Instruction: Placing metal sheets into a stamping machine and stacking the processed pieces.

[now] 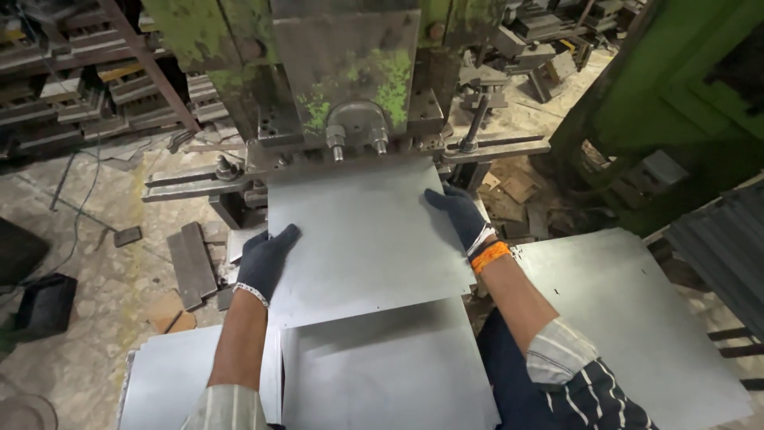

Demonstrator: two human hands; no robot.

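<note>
I hold a flat grey metal sheet (362,239) by its two side edges, its far edge under the head of a worn green press machine (350,72). My left hand (267,259), in a dark glove, grips the sheet's left edge. On the right edge is my right hand (458,213), also gloved, with an orange band at the wrist. Below the held sheet lies another grey sheet (390,374), close to my body.
A stack of metal sheets (629,318) rests at the right, another sheet (167,374) at the lower left. Metal blocks and scrap (191,263) lie on the dusty floor at left. Racks of metal parts (72,95) stand behind. A green machine frame (684,87) rises at right.
</note>
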